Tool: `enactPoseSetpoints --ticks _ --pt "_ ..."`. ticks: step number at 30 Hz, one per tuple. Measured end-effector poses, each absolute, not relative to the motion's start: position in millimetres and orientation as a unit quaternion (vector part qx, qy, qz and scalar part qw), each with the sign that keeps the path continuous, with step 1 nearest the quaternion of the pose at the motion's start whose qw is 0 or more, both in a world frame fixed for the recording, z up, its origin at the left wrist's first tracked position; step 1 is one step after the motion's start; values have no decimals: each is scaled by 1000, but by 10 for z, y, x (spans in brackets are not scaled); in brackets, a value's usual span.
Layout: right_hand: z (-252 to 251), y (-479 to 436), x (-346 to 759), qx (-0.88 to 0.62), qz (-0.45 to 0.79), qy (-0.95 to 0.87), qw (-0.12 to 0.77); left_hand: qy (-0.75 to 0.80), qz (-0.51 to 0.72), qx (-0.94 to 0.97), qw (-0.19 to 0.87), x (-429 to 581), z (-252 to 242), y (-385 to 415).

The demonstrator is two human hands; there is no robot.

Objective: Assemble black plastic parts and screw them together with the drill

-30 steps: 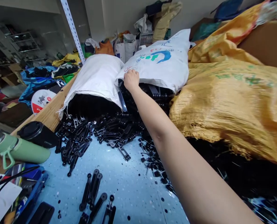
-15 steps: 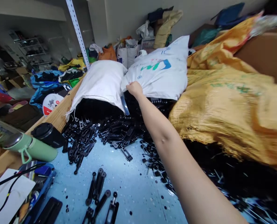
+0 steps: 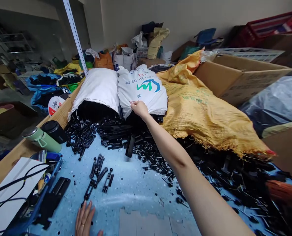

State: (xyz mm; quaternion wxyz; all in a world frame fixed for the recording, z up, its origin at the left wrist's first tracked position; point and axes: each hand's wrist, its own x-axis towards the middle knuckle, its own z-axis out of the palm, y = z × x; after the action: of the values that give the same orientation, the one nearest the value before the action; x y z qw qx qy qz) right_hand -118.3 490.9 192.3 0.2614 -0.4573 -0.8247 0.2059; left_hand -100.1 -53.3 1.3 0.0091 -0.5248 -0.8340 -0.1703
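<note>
My right hand [image 3: 140, 108] is closed on the lower edge of a printed white sack [image 3: 146, 86], which lies with its open mouth toward me over black parts. Beneath it, a heap of black plastic parts [image 3: 113, 131] spreads onto the blue tabletop [image 3: 126, 177]. A dark oblong piece [image 3: 130, 146] lies at the front of this heap, slightly blurred. At the bottom edge my left hand [image 3: 85, 218] rests flat with fingers stretched out, a ring on one of them. Its fingertips are close to several black jointed arms [image 3: 98, 173].
Left of the printed sack lies a plain white sack [image 3: 96, 87]; to its right is a yellow woven sack [image 3: 197, 111]. A green bottle [image 3: 46, 139] and black cup [image 3: 53, 131] stand by the wooden edge [image 3: 25, 147]. Metal-pinned black pieces [image 3: 158, 160] lie under my right forearm.
The printed sack has come down from its raised, tilted position, still held by my right hand. A dark oblong piece now lies before the heap. My left hand has entered view; the view has shifted.
</note>
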Motion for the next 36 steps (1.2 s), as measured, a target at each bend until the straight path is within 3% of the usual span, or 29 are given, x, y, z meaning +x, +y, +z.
enactPoseSetpoints --ticks 4,10,14,17,22,36 --pt "1739 4951 -1104 -443 184 -834 273 -807 -230 -538 85 -1008 -139 -580" --pt "1351 4732 -726 -433 87 -861 252 -781 -247 -565 102 -1019 -64 -570" --pt "1244 4656 -547 -519 -3 -809 276 -777 -250 -569 103 -994 -19 -569" --pt "1221 4716 -508 -565 14 -797 211 -776 -245 -572 99 -992 -6 -582" --pt "1090 4419 -447 -513 56 -848 118 -770 -248 -578 106 -997 -25 -608" --pt "697 2925 366 -432 35 -891 131 -792 -250 -554 57 -957 -3 -674"
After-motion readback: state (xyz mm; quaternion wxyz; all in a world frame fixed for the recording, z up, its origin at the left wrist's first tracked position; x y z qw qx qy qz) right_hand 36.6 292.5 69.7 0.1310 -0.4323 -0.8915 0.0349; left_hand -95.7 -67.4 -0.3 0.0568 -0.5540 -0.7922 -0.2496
